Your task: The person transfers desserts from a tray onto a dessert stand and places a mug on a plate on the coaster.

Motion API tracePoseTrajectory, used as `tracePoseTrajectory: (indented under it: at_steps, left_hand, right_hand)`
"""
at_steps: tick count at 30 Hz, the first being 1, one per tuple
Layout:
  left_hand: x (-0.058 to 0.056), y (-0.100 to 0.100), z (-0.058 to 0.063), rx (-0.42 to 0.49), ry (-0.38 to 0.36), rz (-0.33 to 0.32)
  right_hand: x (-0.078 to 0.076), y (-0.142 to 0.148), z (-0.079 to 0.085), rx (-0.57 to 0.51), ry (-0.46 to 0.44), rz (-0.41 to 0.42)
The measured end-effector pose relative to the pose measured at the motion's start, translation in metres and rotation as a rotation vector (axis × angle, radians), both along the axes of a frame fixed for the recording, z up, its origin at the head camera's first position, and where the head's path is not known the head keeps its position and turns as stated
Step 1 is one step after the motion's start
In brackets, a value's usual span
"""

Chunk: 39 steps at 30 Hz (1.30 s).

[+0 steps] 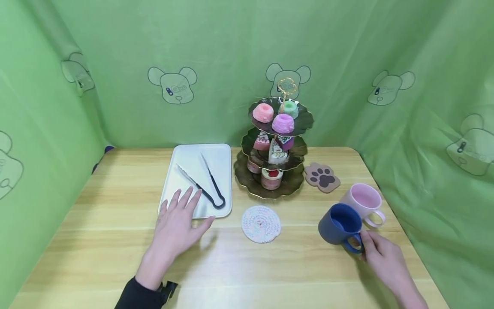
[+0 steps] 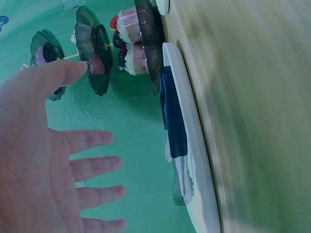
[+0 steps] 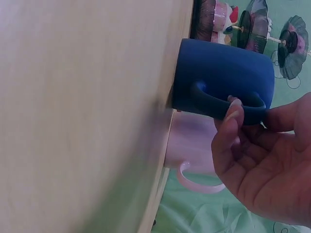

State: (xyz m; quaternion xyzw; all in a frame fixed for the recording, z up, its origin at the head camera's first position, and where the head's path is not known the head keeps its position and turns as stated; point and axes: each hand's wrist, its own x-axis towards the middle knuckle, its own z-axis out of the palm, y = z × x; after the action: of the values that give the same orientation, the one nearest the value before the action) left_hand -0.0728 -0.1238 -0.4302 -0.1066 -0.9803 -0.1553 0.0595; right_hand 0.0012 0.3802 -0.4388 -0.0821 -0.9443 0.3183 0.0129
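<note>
My right hand [image 1: 384,259] grips the handle of a dark blue mug [image 1: 335,226], fingers curled through it in the right wrist view. The mug stands upright at the table's right side, overlapping a pink mug [image 1: 356,198] just behind it. My left hand [image 1: 178,227], fingers spread and straight, hovers over the near left corner of a white tray [image 1: 181,155] and holds nothing. On that tray lie black-handled tongs [image 1: 214,200], their metal arms pointing away from me. A round pastel woven coaster [image 1: 261,224] lies between my hands.
At the back centre stands a three-tier dark cake stand [image 1: 247,182] with gold rims, bearing toy cakes such as a pink one [image 1: 263,113]. Right of it lies a brown paw-shaped coaster [image 1: 322,177]. Green cloth [image 1: 231,51] hangs behind and along both sides of the table.
</note>
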Motion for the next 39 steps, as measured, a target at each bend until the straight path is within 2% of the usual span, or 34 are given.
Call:
tracePoseTrajectory:
  at_steps: [3,7,10,17,23,30,39]
  left_hand:
    - [0.000,0.000,-0.001,-0.001,0.005,-0.001]
    - [-0.001,-0.001,-0.002,0.000,0.001,0.010]
    - [-0.001,-0.001,-0.003,0.002,-0.007,0.015]
    - [-0.002,-0.002,-0.005,0.010,-0.013,0.018]
    - [-0.001,-0.003,-0.005,0.008,-0.024,0.018]
    - [0.000,-0.005,-0.007,0.011,-0.027,0.022]
    - [0.000,-0.010,-0.011,0.024,-0.026,0.038]
  right_hand:
    - [0.001,0.000,0.000,-0.089,-0.064,-0.003]
    - [0.000,-0.002,0.000,-0.284,-0.161,0.009]
    - [-0.001,-0.007,0.001,-0.361,-0.180,0.006]
    - [-0.009,-0.024,0.005,-0.283,-0.079,-0.018]
    - [-0.025,-0.056,0.009,-0.270,-0.031,0.053]
    - [-0.044,-0.101,0.015,-0.325,-0.033,0.136]
    - [-0.059,-0.144,0.016,-0.316,-0.042,0.221]
